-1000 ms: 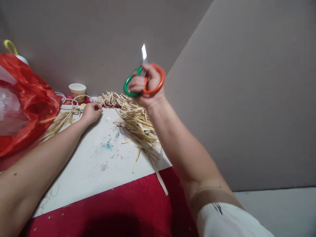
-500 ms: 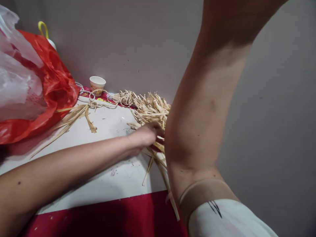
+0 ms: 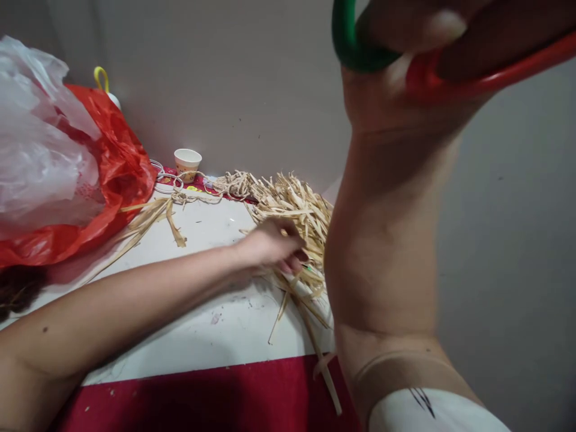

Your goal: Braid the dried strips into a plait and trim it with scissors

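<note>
My left hand [image 3: 279, 245] reaches across the white tabletop to a pile of dried straw-coloured strips [image 3: 306, 204]. Its fingers are curled in at the near side of the pile; what they hold, if anything, is hidden. A tiny green spot shows beside the fingertips. Raised close to the camera at the upper right, my right hand [image 3: 414, 30] is closed around scissors [image 3: 490, 84] with a red handle and a green handle; the blades are not in view. My right forearm covers the right side of the pile. Loose long strips [image 3: 310, 330] hang over the table's red front.
At the left stands a red plastic bag [image 3: 121, 156] with a clear bag [image 3: 49, 138] on it. Several flat dried strips [image 3: 148, 219] stick out beside it. A paper cup [image 3: 188, 165], white cable [image 3: 164, 186] and thin cord bundle [image 3: 236, 183] lie along the grey wall [image 3: 225, 90].
My right hand and the scissors have come into view at the top. My left hand has shifted slightly within the strips, its fingers more curled. The view has tilted up and turned slightly left.
</note>
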Demonstrator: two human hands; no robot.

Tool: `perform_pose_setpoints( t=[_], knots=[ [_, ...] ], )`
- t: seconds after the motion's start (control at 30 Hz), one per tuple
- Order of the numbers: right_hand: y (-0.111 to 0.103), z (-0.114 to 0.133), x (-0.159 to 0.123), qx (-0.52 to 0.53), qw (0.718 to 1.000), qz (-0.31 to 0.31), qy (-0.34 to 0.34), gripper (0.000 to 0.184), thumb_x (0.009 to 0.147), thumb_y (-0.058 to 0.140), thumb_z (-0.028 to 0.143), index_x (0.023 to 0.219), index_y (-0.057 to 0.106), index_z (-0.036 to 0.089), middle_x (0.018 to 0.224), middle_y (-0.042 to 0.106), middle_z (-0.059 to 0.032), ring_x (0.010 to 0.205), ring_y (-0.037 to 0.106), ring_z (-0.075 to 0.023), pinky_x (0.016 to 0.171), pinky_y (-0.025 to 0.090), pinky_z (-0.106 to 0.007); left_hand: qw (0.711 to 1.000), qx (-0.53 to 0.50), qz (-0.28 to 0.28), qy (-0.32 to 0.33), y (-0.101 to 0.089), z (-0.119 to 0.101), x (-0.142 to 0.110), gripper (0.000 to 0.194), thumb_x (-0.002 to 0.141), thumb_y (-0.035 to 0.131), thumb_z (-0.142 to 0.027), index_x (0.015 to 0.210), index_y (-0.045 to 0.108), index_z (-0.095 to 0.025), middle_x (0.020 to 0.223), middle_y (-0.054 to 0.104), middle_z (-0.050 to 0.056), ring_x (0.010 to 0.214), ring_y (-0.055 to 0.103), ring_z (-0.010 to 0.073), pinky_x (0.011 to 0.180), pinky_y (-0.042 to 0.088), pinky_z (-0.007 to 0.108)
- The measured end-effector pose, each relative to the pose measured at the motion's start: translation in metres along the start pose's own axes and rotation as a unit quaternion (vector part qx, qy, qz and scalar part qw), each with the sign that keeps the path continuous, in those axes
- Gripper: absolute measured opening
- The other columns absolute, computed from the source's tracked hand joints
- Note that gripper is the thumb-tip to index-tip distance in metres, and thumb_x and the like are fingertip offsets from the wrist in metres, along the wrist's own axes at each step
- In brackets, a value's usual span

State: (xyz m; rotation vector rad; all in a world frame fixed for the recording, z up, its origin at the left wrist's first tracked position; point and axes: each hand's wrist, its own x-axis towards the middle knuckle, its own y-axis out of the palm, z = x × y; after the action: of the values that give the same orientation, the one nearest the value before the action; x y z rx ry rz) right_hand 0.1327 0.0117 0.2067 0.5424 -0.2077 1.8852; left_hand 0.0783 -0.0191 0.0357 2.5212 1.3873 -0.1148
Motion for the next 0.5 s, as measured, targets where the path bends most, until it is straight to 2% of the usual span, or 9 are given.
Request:
perform_pose_setpoints(
  t=[0.03, 0.07, 0.1, 0.13, 0.2, 0.27, 0.33, 0.4, 0.5],
  knots=[
    [-0.003, 0.001, -0.008, 0.058, 0.998, -0.005, -0.023, 0.072, 0.09, -0.006, 0.038, 0.061, 0.057, 0.019, 0.045, 0.039, 0.012, 0.041, 0.032, 0.0019, 0.041, 0.023, -0.015, 0.999, 0.018, -0.035, 0.032, -0.014, -0.003, 0.007, 0.019, 0.078, 0.055, -0.01, 0.063, 0.047, -0.019, 0.058, 0.061, 0.003, 0.045, 0.056, 0.0093, 0.047, 0.047, 0.025],
    [-0.007, 0.001, -0.015, 0.059, 0.998, 0.003, -0.024, 0.074, 0.087, -0.01, 0.037, 0.062, 0.057, 0.018, 0.042, 0.035, 0.0125, 0.037, 0.028, 0.0034, 0.041, 0.02, -0.016, 0.986, 0.077, -0.098, 0.11, -0.031, -0.004, 0.014, 0.018, 0.076, 0.056, -0.01, 0.064, 0.047, -0.019, 0.057, 0.058, 0.001, 0.048, 0.056, 0.0101, 0.049, 0.046, 0.026],
    [-0.012, -0.001, -0.023, 0.035, 0.999, 0.009, -0.009, 0.072, 0.087, -0.007, 0.037, 0.064, 0.059, 0.018, 0.04, 0.033, 0.0125, 0.035, 0.026, 0.0039, 0.04, 0.018, -0.017, 0.961, 0.14, -0.164, 0.171, -0.05, -0.003, 0.023, 0.018, 0.073, 0.057, -0.008, 0.063, 0.045, -0.019, 0.056, 0.056, -0.001, 0.051, 0.056, 0.0109, 0.052, 0.045, 0.026],
    [-0.017, -0.006, -0.03, 0.008, 1.0, 0.007, 0.023, 0.066, 0.089, 0.002, 0.037, 0.067, 0.061, 0.018, 0.04, 0.033, 0.0124, 0.034, 0.026, 0.004, 0.04, 0.016, -0.016, 0.929, 0.204, -0.224, 0.211, -0.07, 0.001, 0.031, 0.02, 0.07, 0.056, -0.007, 0.061, 0.043, -0.019, 0.055, 0.053, -0.002, 0.053, 0.055, 0.0112, 0.054, 0.044, 0.026],
    [-0.03, -0.025, -0.042, -0.047, 0.995, -0.035, 0.075, 0.045, 0.091, 0.029, 0.036, 0.066, 0.062, 0.018, 0.041, 0.037, 0.0104, 0.032, 0.029, 0.0003, 0.035, 0.017, -0.017, 0.875, 0.314, -0.293, 0.223, -0.106, 0.011, 0.046, 0.02, 0.067, 0.054, -0.006, 0.058, 0.041, -0.019, 0.055, 0.049, -0.003, 0.057, 0.052, 0.0121, 0.058, 0.041, 0.026],
    [-0.046, -0.053, -0.053, -0.051, 0.988, -0.07, 0.127, 0.019, 0.079, 0.06, 0.034, 0.069, 0.061, 0.017, 0.046, 0.044, 0.0083, 0.034, 0.032, -0.0015, 0.033, 0.02, -0.017, 0.841, 0.385, -0.323, 0.199, -0.134, 0.022, 0.055, 0.019, 0.065, 0.054, -0.009, 0.057, 0.04, -0.019, 0.055, 0.047, -0.003, 0.057, 0.047, 0.0119, 0.058, 0.037, 0.026],
    [-0.061, -0.083, -0.062, -0.039, 0.974, -0.078, 0.211, 0.019, 0.071, 0.071, 0.033, 0.07, 0.059, 0.017, 0.047, 0.043, 0.0071, 0.037, 0.032, -0.0025, 0.032, 0.022, -0.016, 0.831, 0.418, -0.324, 0.176, -0.149, 0.03, 0.06, 0.019, 0.064, 0.054, -0.011, 0.057, 0.039, -0.02, 0.053, 0.044, -0.004, 0.054, 0.043, 0.0116, 0.056, 0.033, 0.026],
    [-0.071, -0.107, -0.074, -0.019, 0.955, -0.098, 0.281, 0.021, 0.069, 0.072, 0.031, 0.068, 0.056, 0.017, 0.046, 0.039, 0.0073, 0.037, 0.031, -0.0028, 0.031, 0.022, -0.015, 0.827, 0.429, -0.323, 0.168, -0.154, 0.034, 0.061, 0.018, 0.064, 0.054, -0.012, 0.058, 0.039, -0.021, 0.052, 0.044, -0.004, 0.054, 0.043, 0.0118, 0.055, 0.032, 0.026],
    [-0.07, -0.132, -0.1, 0.052, 0.922, -0.125, 0.362, 0.024, 0.067, 0.073, 0.026, 0.068, 0.051, 0.018, 0.045, 0.033, 0.01, 0.036, 0.025, -0.0013, 0.03, 0.019, -0.012, 0.82, 0.446, -0.319, 0.166, -0.152, 0.034, 0.061, 0.016, 0.063, 0.053, -0.013, 0.058, 0.04, -0.021, 0.054, 0.046, -0.004, 0.055, 0.043, 0.0122, 0.056, 0.032, 0.026]
  ],
)
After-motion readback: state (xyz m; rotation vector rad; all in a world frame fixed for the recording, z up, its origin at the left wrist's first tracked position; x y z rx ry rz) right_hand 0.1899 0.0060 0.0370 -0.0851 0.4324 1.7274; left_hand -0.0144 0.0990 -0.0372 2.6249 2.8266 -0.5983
